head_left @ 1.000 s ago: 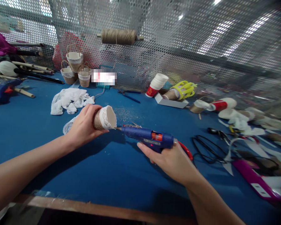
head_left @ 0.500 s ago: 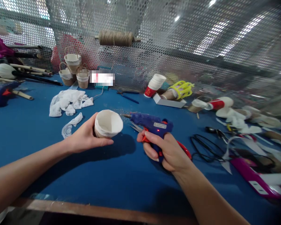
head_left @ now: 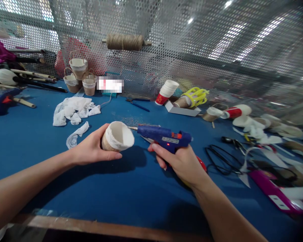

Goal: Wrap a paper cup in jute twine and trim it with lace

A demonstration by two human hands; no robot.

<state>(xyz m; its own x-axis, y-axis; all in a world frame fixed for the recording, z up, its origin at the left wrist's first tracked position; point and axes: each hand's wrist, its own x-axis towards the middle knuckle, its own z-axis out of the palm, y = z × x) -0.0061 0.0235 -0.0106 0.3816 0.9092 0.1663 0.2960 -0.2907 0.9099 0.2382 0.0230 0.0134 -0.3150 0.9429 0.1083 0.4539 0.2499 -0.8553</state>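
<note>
My left hand (head_left: 92,148) is wrapped round a small paper cup (head_left: 117,136) covered in twine, with a white lace band at its rim. The cup lies tilted, its white mouth facing me and to the right. My right hand (head_left: 181,163) grips a blue glue gun (head_left: 164,136) with an orange trigger. The gun's metal nozzle points left and touches the cup's rim at its right side. Both hands hover just above the blue table (head_left: 131,191).
White lace scraps (head_left: 73,109) lie behind my left hand. Three finished twine cups with handles (head_left: 78,77) stand at the mesh wall, under a twine spool (head_left: 125,42). Black scissors (head_left: 224,159), paper cups (head_left: 168,90), a yellow holder (head_left: 198,95) and clutter fill the right. Another glue gun (head_left: 1,99) lies far left.
The glue gun has swung down and left, so its nozzle now meets the cup's rim. The cup, turned mouth-towards-me a second ago, has barely moved since.
</note>
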